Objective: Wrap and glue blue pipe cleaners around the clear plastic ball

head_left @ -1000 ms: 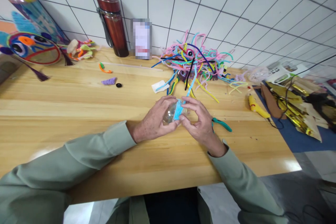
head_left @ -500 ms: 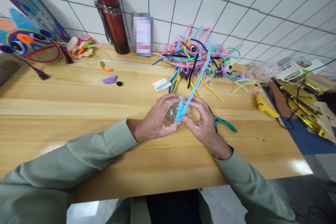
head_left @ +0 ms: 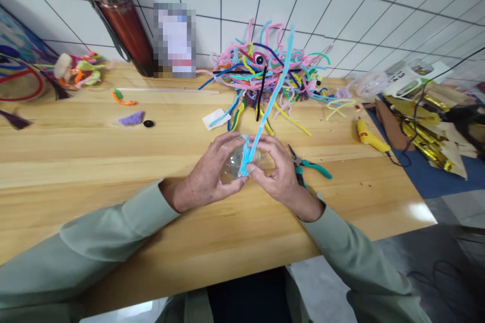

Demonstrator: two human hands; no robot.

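Note:
Between my two hands is a clear, rounded plastic piece with a light blue pipe cleaner around its middle. One long end of the pipe cleaner sticks up and to the right, in front of the heap behind. My left hand grips the clear piece from the left, fingers over the top and thumb below. My right hand pinches the pipe cleaner against the right side of the piece. Just right of that hand lie teal-handled pliers, jaws apart.
A heap of coloured pipe cleaners lies by the tiled wall, with yellow-green-handled pliers before it. A red thermos and a blurred phone stand at back left. A yellow glue gun lies right, with its cable.
The camera view has turned, so the table things sit further left in the picture. My hands keep the same hold on the clear piece and the pipe cleaner.

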